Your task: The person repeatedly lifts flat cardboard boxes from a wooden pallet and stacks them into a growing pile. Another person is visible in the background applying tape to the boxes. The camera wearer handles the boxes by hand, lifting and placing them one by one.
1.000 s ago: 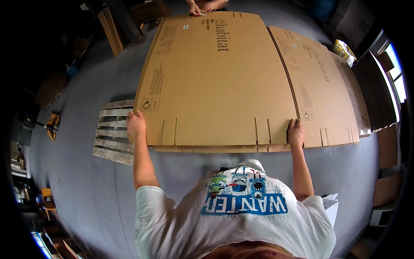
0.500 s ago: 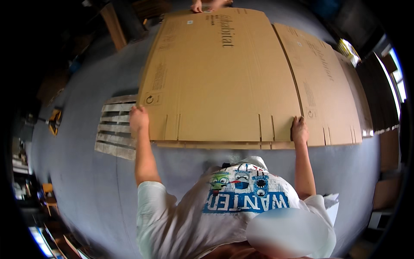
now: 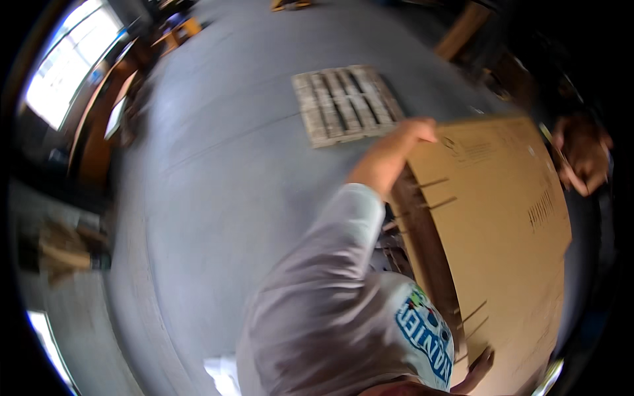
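A large flat brown cardboard sheet (image 3: 508, 224) with slotted flaps fills the right side of the head view. My left hand (image 3: 396, 148) grips its near corner, fingers curled over the edge. My right hand (image 3: 480, 366) shows at the bottom, holding the same near edge by the flap slots; only part of it is visible. Another person's hand (image 3: 581, 162) holds the sheet's far edge at the right. The picture is blurred by motion.
A grey wooden pallet (image 3: 347, 102) lies on the grey concrete floor (image 3: 218, 198) just beyond my left hand. Bright windows (image 3: 63, 69) and furniture line the far left. Wooden boards (image 3: 465, 30) lean at the top right.
The view has swung sharply to the left, so the cardboard now sits at the right and the pallet ahead. Both hands still hold the sheet's near edge.
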Action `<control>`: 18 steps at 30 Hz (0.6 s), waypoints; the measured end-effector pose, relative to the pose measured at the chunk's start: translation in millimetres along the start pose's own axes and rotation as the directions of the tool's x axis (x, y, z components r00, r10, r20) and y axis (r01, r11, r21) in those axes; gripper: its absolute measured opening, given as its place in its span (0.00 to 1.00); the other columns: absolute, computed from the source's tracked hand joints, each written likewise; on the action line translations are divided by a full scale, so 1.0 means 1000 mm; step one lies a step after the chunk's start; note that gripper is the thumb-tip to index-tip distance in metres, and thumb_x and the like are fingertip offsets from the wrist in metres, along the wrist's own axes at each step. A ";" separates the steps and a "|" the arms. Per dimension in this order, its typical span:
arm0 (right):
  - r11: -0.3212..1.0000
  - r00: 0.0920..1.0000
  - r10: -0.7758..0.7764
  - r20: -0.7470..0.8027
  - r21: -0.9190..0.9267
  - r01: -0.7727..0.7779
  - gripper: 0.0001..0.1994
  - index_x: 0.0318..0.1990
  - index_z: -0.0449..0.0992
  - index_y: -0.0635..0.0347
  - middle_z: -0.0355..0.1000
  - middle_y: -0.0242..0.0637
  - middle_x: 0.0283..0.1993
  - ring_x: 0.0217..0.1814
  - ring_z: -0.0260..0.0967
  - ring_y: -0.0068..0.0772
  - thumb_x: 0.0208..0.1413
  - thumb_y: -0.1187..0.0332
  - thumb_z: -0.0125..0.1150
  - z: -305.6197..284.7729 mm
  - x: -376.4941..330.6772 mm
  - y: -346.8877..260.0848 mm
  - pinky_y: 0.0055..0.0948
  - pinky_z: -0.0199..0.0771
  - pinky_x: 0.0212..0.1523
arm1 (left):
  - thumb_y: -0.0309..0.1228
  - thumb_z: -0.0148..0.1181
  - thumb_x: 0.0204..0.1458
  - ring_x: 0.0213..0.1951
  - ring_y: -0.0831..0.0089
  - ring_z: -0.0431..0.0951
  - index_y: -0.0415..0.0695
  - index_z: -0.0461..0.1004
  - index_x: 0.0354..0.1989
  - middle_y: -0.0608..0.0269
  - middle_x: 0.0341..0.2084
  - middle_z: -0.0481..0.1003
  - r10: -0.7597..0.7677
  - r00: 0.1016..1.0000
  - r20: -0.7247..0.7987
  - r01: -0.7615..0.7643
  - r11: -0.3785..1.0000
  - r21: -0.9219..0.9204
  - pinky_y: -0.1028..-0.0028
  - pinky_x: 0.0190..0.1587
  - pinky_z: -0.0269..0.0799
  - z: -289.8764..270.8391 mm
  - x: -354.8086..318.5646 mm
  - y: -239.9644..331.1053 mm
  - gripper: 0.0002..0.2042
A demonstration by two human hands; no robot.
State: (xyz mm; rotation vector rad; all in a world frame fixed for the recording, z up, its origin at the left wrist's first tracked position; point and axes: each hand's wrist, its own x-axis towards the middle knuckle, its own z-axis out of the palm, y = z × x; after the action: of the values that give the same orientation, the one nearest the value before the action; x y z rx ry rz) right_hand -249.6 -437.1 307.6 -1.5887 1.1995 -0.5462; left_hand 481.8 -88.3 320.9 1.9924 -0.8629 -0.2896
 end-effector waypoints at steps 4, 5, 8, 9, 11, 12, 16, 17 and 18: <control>0.998 0.988 0.042 -0.149 -0.042 -0.048 0.29 0.58 0.61 0.67 0.68 0.46 0.47 0.49 0.66 0.39 0.55 0.56 0.58 -0.021 -0.025 -0.017 0.34 0.66 0.48 | 0.28 0.59 0.49 0.42 0.68 0.77 0.38 0.61 0.55 0.54 0.43 0.74 0.014 0.844 0.536 0.317 0.793 -0.520 0.71 0.45 0.73 0.016 -0.040 0.048 0.24; 0.994 0.981 0.035 -0.191 -0.092 -0.053 0.28 0.57 0.63 0.66 0.68 0.46 0.45 0.47 0.66 0.40 0.55 0.55 0.58 -0.034 -0.026 -0.027 0.35 0.66 0.46 | 0.27 0.59 0.51 0.42 0.69 0.77 0.37 0.58 0.60 0.54 0.45 0.74 0.014 0.826 0.563 0.370 0.740 -0.561 0.71 0.45 0.74 0.010 -0.070 0.068 0.27; 0.938 0.923 0.015 -0.385 -0.315 -0.146 0.25 0.55 0.67 0.63 0.71 0.48 0.36 0.40 0.69 0.45 0.55 0.55 0.57 -0.102 -0.064 -0.052 0.40 0.67 0.40 | 0.23 0.57 0.51 0.51 0.70 0.71 0.37 0.56 0.61 0.55 0.52 0.68 -0.103 0.851 0.516 0.403 0.757 -0.514 0.71 0.50 0.70 0.072 -0.103 0.057 0.28; 0.860 0.880 -0.032 -0.475 -0.462 -0.218 0.24 0.54 0.68 0.61 0.72 0.49 0.34 0.38 0.70 0.46 0.55 0.55 0.57 -0.126 -0.092 -0.057 0.41 0.68 0.38 | 0.23 0.58 0.51 0.52 0.69 0.70 0.37 0.54 0.62 0.55 0.53 0.67 -0.094 0.840 0.534 0.430 0.715 -0.551 0.70 0.51 0.69 0.098 -0.109 0.065 0.30; 0.458 0.729 -0.379 -0.570 -0.800 -0.388 0.25 0.55 0.67 0.58 0.70 0.50 0.42 0.45 0.67 0.49 0.53 0.55 0.58 -0.141 -0.144 -0.076 0.42 0.67 0.44 | 0.23 0.60 0.50 0.52 0.69 0.70 0.37 0.50 0.64 0.52 0.54 0.66 -0.134 0.871 0.473 0.416 0.715 -0.563 0.71 0.51 0.68 0.189 -0.119 0.094 0.33; 0.227 0.615 -0.553 -0.563 -0.812 -0.538 0.28 0.58 0.64 0.55 0.67 0.50 0.53 0.54 0.64 0.50 0.51 0.56 0.59 -0.136 -0.166 -0.087 0.41 0.67 0.52 | 0.24 0.61 0.49 0.51 0.70 0.70 0.37 0.49 0.64 0.51 0.53 0.66 -0.082 0.876 0.475 0.389 0.701 -0.597 0.72 0.51 0.68 0.235 -0.124 0.110 0.35; 0.486 0.823 -0.530 -0.204 -0.869 0.098 0.37 0.63 0.56 0.50 0.52 0.42 0.65 0.66 0.48 0.48 0.43 0.67 0.67 -0.066 -0.169 -0.064 0.44 0.53 0.62 | 0.25 0.65 0.45 0.45 0.67 0.71 0.35 0.50 0.63 0.51 0.48 0.68 0.037 0.889 0.456 0.349 0.588 -0.730 0.71 0.46 0.68 0.414 -0.151 0.253 0.38; 0.406 0.906 -0.415 -0.089 -0.909 0.096 0.40 0.65 0.53 0.47 0.47 0.41 0.68 0.69 0.42 0.49 0.42 0.68 0.68 -0.033 -0.164 -0.063 0.47 0.47 0.65 | 0.23 0.64 0.45 0.42 0.69 0.72 0.34 0.50 0.63 0.52 0.45 0.70 0.024 0.942 0.335 0.249 0.621 -0.743 0.72 0.43 0.70 0.458 -0.153 0.267 0.37; 0.364 0.945 -0.324 -0.054 -0.929 0.072 0.44 0.66 0.50 0.44 0.41 0.40 0.71 0.73 0.35 0.50 0.40 0.68 0.68 -0.011 -0.154 -0.050 0.50 0.42 0.68 | 0.21 0.61 0.45 0.44 0.68 0.71 0.34 0.50 0.63 0.50 0.45 0.69 0.050 0.913 0.405 0.292 0.614 -0.733 0.70 0.45 0.69 0.494 -0.157 0.293 0.36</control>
State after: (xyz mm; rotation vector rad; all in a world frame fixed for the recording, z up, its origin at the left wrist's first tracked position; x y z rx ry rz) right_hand -299.1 -305.7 389.8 -2.7434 1.6380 -0.1554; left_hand -19.0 -405.6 267.9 1.1498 -0.6534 -1.0028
